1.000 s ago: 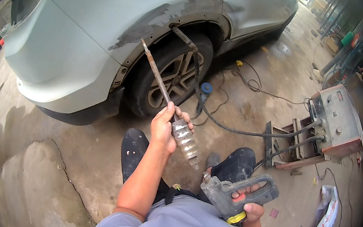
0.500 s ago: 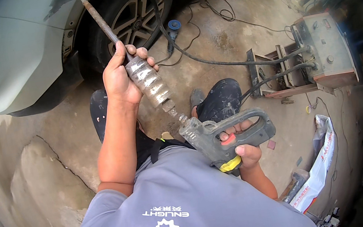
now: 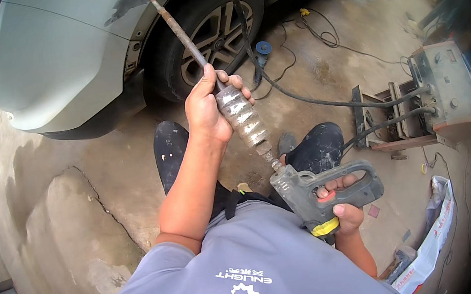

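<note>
The pale car (image 3: 70, 66) is the biggest thing I have in view, beyond my left hand (image 3: 208, 111) and spreading to both sides of it. Its wheel (image 3: 219, 44) sits ahead of that hand, a little to the right. Out to the right and forward of my right hand (image 3: 348, 214) stands a metal box (image 3: 449, 90) on the floor; two dark cables plug into it, and I can't see inside.

The long tool (image 3: 241, 113) lies in both my hands. Its long axis runs from the right hand forward and leftward, past the left hand, to a pointed tip (image 3: 152, 0) at the wheel arch; I can't tell whether it touches. The left hand is the nearer to that tip, its fingers wrapped around the rod (image 3: 181, 34) just ahead of the ribbed weight. The right hand is curled on the gun-shaped handle (image 3: 296, 190) at the rear, fingers through the loop by the red trigger (image 3: 327, 197).

To the right of the right hand and closer to the body lies a white bag (image 3: 426, 261); its contents I can't make out. A blue-topped grinder (image 3: 262, 49) rests ahead and right of the left hand.
</note>
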The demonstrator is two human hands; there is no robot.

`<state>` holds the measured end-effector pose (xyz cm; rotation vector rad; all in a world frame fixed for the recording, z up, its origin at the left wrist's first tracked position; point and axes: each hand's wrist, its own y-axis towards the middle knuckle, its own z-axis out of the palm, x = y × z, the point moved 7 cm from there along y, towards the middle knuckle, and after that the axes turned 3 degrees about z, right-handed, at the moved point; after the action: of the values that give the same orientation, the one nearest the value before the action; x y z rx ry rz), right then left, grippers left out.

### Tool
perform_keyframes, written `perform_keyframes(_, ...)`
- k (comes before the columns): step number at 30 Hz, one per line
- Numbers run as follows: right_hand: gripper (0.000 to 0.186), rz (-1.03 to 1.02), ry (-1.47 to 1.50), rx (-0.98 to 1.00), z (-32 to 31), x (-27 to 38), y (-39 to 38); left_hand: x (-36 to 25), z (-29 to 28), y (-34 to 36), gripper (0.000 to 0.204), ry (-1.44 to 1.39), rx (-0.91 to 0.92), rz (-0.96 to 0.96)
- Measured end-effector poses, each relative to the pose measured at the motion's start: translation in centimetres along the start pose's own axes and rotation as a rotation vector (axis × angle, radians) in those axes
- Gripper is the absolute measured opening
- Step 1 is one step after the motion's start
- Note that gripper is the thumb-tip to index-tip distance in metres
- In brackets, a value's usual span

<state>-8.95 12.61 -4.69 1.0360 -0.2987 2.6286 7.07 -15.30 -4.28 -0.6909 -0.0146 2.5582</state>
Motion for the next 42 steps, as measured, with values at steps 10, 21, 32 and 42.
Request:
perform_keyframes(10,0.045,-0.021,-0.007,0.042,0.0,0.3,0.1,0.0,0.4,0.0,0.038,-0.052,-0.015,-0.02)
perform_keyframes(21,0.04,-0.006,-0.028,0.055,0.7,0.3,0.0,0.1,0.5,0.0,0.038,-0.045,-0.02,-0.009)
perform_keyframes(32,0.044,-0.023,-0.01,0.124,0.1,0.1,-0.1,-1.6,1.1,1.4,0.057,-0.033,-0.042,-0.023)
perform_keyframes(42,0.055,-0.021,0.031,0.161,-1.0,0.1,0.0,0.3,-0.3,-0.9,0.042,-0.153,0.05,0.041)
